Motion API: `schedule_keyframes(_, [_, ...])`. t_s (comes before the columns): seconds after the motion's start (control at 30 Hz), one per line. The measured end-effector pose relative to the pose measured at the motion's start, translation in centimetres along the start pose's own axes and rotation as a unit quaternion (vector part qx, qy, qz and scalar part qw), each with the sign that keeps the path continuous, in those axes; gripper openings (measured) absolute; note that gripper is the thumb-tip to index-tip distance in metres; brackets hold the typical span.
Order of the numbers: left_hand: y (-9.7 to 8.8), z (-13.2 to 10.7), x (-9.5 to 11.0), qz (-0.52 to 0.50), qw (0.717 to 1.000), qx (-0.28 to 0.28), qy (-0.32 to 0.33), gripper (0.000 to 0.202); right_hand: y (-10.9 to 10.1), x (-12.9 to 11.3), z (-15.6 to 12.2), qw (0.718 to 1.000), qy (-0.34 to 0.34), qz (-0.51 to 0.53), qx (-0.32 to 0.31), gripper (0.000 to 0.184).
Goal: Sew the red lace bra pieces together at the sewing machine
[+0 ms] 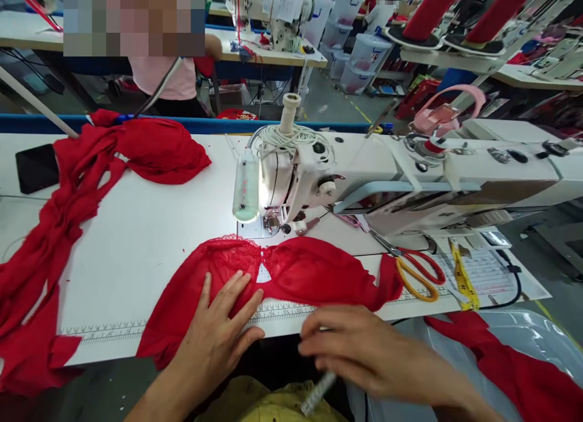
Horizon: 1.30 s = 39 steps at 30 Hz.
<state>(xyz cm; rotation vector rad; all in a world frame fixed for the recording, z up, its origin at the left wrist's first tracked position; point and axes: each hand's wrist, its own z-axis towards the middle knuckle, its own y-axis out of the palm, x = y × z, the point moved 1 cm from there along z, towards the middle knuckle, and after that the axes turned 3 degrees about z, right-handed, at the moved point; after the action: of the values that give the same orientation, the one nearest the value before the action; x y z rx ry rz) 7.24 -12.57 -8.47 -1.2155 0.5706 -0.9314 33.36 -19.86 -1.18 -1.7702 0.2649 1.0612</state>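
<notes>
A red lace garment piece (300, 271) lies flat on the white sewing table (150, 228), just in front of the sewing machine's needle area (273, 223). My left hand (218, 332) rests flat on its left half, fingers spread. My right hand (359, 349) hovers at the table's front edge below the fabric, blurred, fingers curled around a small silvery tool (319, 393) that points down toward my lap.
A white sewing machine (387, 179) spans the right side. Scissors with orange and red handles (416, 273) and a yellow tape measure (462, 276) lie right of the garment. Red fabric (68, 197) is piled at left. Another person (159, 76) sits at the table behind.
</notes>
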Motion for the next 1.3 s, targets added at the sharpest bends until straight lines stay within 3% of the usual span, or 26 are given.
schedule_keyframes(0.1, [-1.0, 0.9, 0.4, -0.035, 0.999, 0.036, -0.016, 0.038, 0.9, 0.7, 2.6, 0.988, -0.024, -0.037, 0.151, 0.023])
schedule_keyframes(0.2, [-1.2, 2.6, 0.1, -0.09, 0.989, 0.106, -0.042, 0.029, 1.9, 2.2, 5.9, 0.967, -0.099, -0.09, 0.218, 0.027])
schedule_keyframes(0.27, [-0.4, 3.6, -0.7, -0.095, 0.987, 0.122, -0.052, 0.027, 2.5, 3.2, 7.6, 0.958, -0.123, -0.124, 0.228, 0.023])
schedule_keyframes(0.33, [0.6, 4.1, -1.7, -0.067, 0.991, 0.102, -0.058, 0.025, 2.9, 4.1, 8.5, 0.952, -0.116, -0.152, 0.24, 0.017])
schedule_keyframes(0.5, [2.0, 3.2, -3.7, -0.049, 0.994, 0.037, -0.086, 0.045, 3.3, 5.3, 8.2, 0.944, -0.074, -0.183, 0.263, 0.031])
schedule_keyframes(0.63, [1.7, 2.9, -4.1, -0.065, 0.994, 0.02, -0.086, 0.055, 3.4, 5.3, 7.8, 0.942, -0.053, -0.19, 0.27, 0.034])
schedule_keyframes(1.07, [0.9, 3.5, -3.7, -0.069, 0.994, 0.023, -0.078, 0.052, 3.1, 4.7, 7.6, 0.942, -0.054, -0.204, 0.259, 0.03])
schedule_keyframes(1.2, [-0.5, 4.8, -3.8, -0.038, 0.995, 0.045, -0.081, 0.049, 1.4, 4.6, 7.6, 0.914, -0.014, -0.282, 0.291, 0.024])
schedule_keyframes(1.3, [-1.2, 6.3, -4.7, -0.007, 0.996, 0.04, -0.078, 0.064, 0.0, 5.2, 8.3, 0.875, 0.026, -0.371, 0.309, 0.027])
